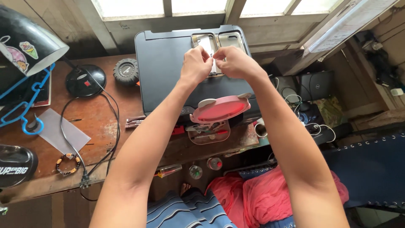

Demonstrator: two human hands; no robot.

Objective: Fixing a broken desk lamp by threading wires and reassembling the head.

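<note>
My left hand [195,65] and my right hand [234,62] meet over the top of a dark printer [164,71], fingers pinched together on a small white object [214,65] between them. Just behind my hands, on the printer, lie two phone-shaped things [230,40] side by side, one with a pale screen. A pink lidded box [219,109] with tools in its clear lower tray sits at the printer's front edge, below my forearms.
The wooden desk [101,122] holds a black lamp with its round base [85,80] and cable, a black roll [125,71], grey paper [57,131], a bead bracelet [67,164] and blue hangers [25,105]. Cables, a laptop [316,84] and pink cloth [261,194] lie to the right.
</note>
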